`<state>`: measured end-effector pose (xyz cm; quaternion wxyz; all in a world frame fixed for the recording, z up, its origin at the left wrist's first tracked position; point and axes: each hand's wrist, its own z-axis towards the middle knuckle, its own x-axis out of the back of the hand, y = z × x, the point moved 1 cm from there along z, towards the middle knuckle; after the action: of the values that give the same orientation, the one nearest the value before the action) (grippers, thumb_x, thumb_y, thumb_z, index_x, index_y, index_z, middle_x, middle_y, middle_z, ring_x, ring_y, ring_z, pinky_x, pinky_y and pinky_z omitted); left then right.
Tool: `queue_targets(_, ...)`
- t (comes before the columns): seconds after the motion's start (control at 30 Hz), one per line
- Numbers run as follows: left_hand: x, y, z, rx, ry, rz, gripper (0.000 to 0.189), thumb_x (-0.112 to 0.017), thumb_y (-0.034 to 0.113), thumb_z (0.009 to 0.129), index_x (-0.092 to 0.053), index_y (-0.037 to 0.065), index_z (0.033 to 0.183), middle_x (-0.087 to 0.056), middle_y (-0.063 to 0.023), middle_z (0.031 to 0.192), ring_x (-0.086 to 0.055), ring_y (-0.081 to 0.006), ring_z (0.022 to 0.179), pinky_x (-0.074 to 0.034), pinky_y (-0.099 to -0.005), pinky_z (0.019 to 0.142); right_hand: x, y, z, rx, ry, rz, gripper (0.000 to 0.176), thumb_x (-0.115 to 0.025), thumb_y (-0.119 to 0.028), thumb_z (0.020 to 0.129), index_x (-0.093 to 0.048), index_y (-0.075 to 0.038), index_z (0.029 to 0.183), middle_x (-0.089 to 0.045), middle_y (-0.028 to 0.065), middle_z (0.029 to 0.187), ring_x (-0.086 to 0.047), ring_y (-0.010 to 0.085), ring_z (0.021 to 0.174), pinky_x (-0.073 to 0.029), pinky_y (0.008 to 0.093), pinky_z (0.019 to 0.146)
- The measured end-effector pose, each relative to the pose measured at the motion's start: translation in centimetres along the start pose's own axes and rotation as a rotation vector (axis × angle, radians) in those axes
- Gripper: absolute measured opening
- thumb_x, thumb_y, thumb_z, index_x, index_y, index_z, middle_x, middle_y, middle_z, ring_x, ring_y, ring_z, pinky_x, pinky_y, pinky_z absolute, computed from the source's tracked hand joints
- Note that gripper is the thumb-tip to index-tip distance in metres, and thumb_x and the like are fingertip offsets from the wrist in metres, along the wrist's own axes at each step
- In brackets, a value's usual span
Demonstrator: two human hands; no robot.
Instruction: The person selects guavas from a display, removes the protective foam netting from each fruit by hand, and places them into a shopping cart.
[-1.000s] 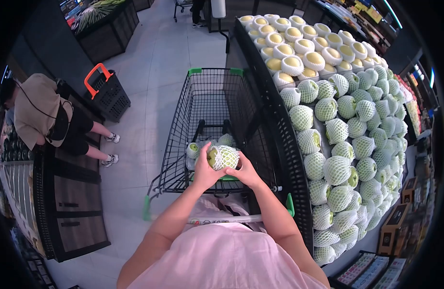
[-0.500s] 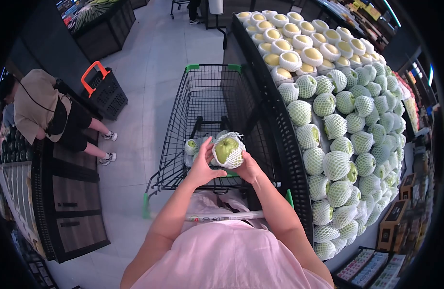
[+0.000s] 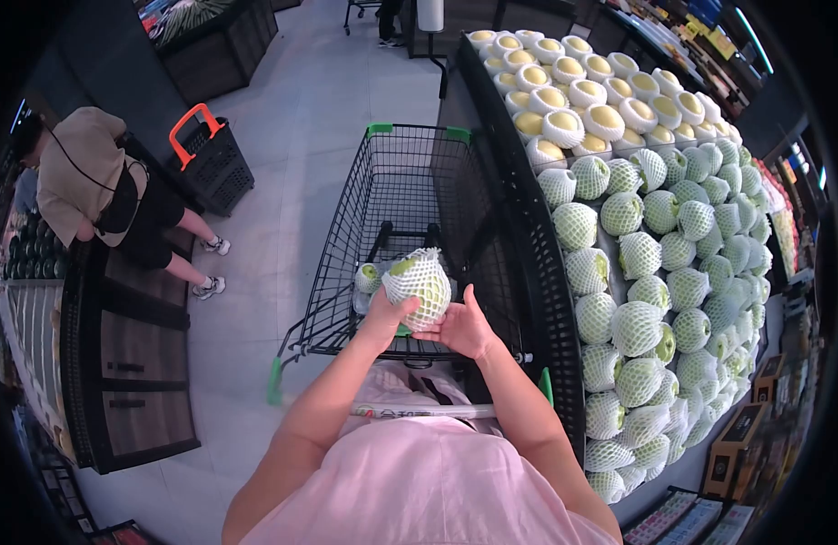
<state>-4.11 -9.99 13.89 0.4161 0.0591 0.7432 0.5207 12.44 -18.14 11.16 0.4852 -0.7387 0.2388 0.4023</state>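
Note:
A round green fruit in a white foam net (image 3: 421, 289) is held up over the near end of the shopping cart (image 3: 355, 204). My left hand (image 3: 384, 320) grips it from the left, with the thumb across its near side. Below and to the right, my right hand (image 3: 464, 325) is open, thumb raised and fingers stretched toward the fruit's underside; the fingertips seem to touch it. Another netted green fruit (image 3: 367, 277) lies in the cart, just left of the held one. The fruit hides part of the cart behind it.
On the right, a display stand (image 3: 519, 227) bears many netted green fruits (image 3: 639, 327) and yellow fruits in foam (image 3: 564, 127). At left, a person (image 3: 92, 182) leans over another stand beside a dark basket with an orange handle (image 3: 214, 168).
The fruit has been turned, so its netted side shows instead of its bare green top. My right hand has opened out and shifted lower. The view has swung slightly.

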Motion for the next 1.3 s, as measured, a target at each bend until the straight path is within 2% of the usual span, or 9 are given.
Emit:
queue_targets(0.03,0.5,-0.2,0.1,0.041,0.029,-0.165,0.084,-0.08,0.036,0.073,-0.037,0.004,0.138,-0.051,-0.0117,0.133,-0.051,-0.0252,0.122,-0.041,-0.0408,0.104,-0.5,-0.7,-0.1,-0.043,-0.069,0.029,0.089,-0.031,-0.075,0.087,-0.044,-0.001,0.134,-0.058,0.0196,0.125,-0.059,0.0284,0.11,-0.042,0.0454,0.1)
queue_targets(0.07,1.2,-0.7,0.4,0.081,0.058,-0.331,0.082,-0.077,0.039,0.075,-0.038,0.004,0.138,-0.051,-0.0121,0.134,-0.051,-0.0269,0.122,-0.042,-0.0428,0.104,-1.2,-1.2,-0.7,-0.014,0.116,-0.041,0.077,-0.038,-0.066,0.092,-0.055,0.005,0.117,-0.066,0.0219,0.104,-0.066,0.0246,0.091,-0.049,0.0368,0.089)
queue_targets(0.17,2.0,0.2,0.1,0.23,0.037,-0.523,0.079,-0.073,0.043,0.079,-0.038,0.006,0.139,-0.05,-0.0137,0.135,-0.051,-0.0327,0.122,-0.044,-0.0544,0.1,0.7,-2.3,-1.3,0.11,0.544,-0.598,0.048,-0.05,-0.043,0.097,-0.062,0.003,0.102,-0.068,0.0155,0.097,-0.064,0.0162,0.085,-0.05,0.0291,0.082)
queue_targets(0.27,2.8,-0.5,0.6,0.341,0.04,-0.469,0.072,-0.072,0.034,0.082,-0.038,0.004,0.138,-0.052,-0.015,0.133,-0.053,-0.0324,0.12,-0.046,-0.0528,0.099,1.6,-2.6,-0.9,0.61,0.555,-0.573,0.018,-0.053,-0.013,0.098,-0.064,0.001,0.1,-0.068,0.0086,0.098,-0.061,0.0108,0.088,-0.048,0.0255,0.082)
queue_targets(0.4,1.2,-1.1,0.3,0.316,0.034,0.024,0.07,-0.079,0.026,0.075,-0.044,0.0,0.13,-0.059,-0.0138,0.121,-0.058,-0.0255,0.112,-0.049,-0.0383,0.094,-0.8,-3.2,-1.2,0.764,0.495,-0.658,0.023,-0.052,-0.011,0.098,-0.062,0.003,0.113,-0.066,0.0095,0.11,-0.059,0.0143,0.105,-0.043,0.028,0.095)
queue_targets(0.53,-1.2,-0.5,-0.5,-0.029,0.149,1.024,0.088,-0.089,0.025,0.055,-0.039,0.001,0.123,-0.054,-0.0157,0.121,-0.057,-0.0299,0.11,-0.047,-0.0403,0.093,-1.0,-2.9,-1.6,0.742,0.529,-0.827,0.02,-0.058,-0.005,0.093,-0.066,0.001,0.11,-0.067,0.0082,0.108,-0.061,0.0148,0.102,-0.046,0.0262,0.089)
queue_targets(0.87,-1.3,-0.1,-0.6,-0.587,0.039,1.536,0.09,-0.087,0.019,0.05,-0.041,0.006,0.127,-0.048,-0.0141,0.124,-0.05,-0.0344,0.115,-0.037,-0.0489,0.103,-2.6,-3.3,-1.9,0.606,0.396,-1.489,0.059,-0.08,-0.01,0.066,-0.058,-0.001,0.12,-0.063,0.0135,0.112,-0.062,0.0267,0.105,-0.048,0.0346,0.093)
queue_targets(1.17,-1.7,0.0,-1.1,-0.575,-0.121,1.661,0.088,-0.087,0.023,0.048,-0.047,0.01,0.125,-0.049,-0.0103,0.123,-0.052,-0.0279,0.116,-0.026,-0.0556,0.109,-0.5,-1.6,-1.2,0.284,0.454,-1.269,0.076,-0.083,-0.016,0.059,-0.049,0.004,0.125,-0.062,0.017,0.109,-0.062,0.0236,0.101,-0.05,0.0331,0.088)
queue_targets(1.3,-1.5,0.3,-1.1,-0.613,-0.124,1.664,0.091,-0.088,0.023,0.048,-0.046,0.01,0.127,-0.05,-0.0105,0.124,-0.052,-0.0275,0.116,-0.026,-0.0569,0.108,-0.1,-1.0,-0.7,0.247,0.425,-1.104,0.072,-0.082,-0.008,0.065,-0.047,0.004,0.126,-0.061,0.0098,0.112,-0.059,0.0147,0.102,-0.048,0.0286,0.091)
